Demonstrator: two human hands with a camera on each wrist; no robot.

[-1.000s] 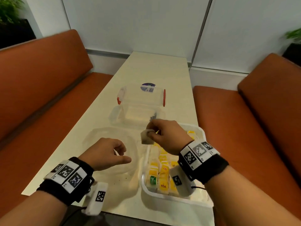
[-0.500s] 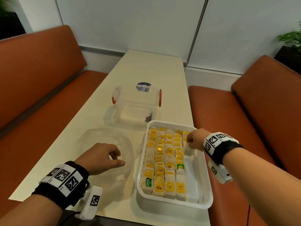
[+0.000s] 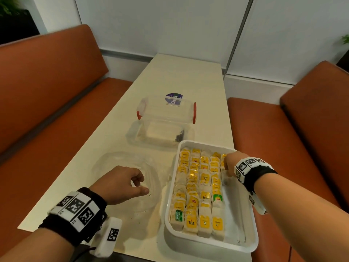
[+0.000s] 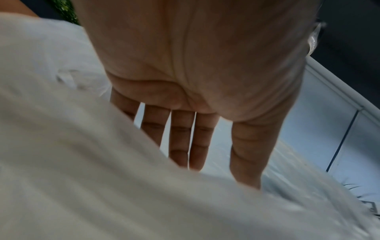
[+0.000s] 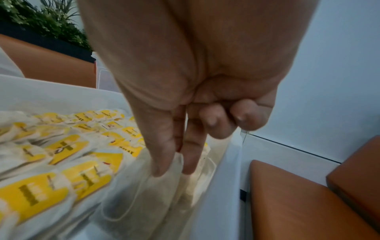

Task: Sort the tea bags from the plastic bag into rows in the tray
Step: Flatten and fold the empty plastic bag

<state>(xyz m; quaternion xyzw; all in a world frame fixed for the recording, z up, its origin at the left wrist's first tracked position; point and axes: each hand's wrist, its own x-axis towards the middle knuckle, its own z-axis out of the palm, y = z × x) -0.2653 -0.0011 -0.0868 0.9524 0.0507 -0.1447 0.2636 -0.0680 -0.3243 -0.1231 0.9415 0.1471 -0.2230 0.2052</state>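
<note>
A white tray (image 3: 251, 241) at the right holds several rows of tea bags (image 3: 204, 186) with yellow tags. My right hand (image 3: 226, 172) is low at the tray's far right side. In the right wrist view its thumb and forefinger (image 5: 160, 162) pinch a pale tea bag (image 5: 164, 186) next to the tray wall (image 5: 218, 194), and the other fingers are curled. A clear plastic bag (image 3: 113, 161) lies flat left of the tray. My left hand (image 3: 140, 185) hovers over it and holds nothing. Its fingers (image 4: 197, 146) show relaxed above the plastic bag (image 4: 82, 178).
A clear container with red latches (image 3: 166, 114) stands behind the tray, and its clear lid (image 3: 160, 137) lies in front of it. Orange benches (image 3: 47, 110) flank the narrow cream table (image 3: 179, 76). The table's near edge runs just below my wrists.
My right hand has carried a tea bag from above the tray's middle to its far right side and lowered it there. The left hand has stayed over the plastic bag.
</note>
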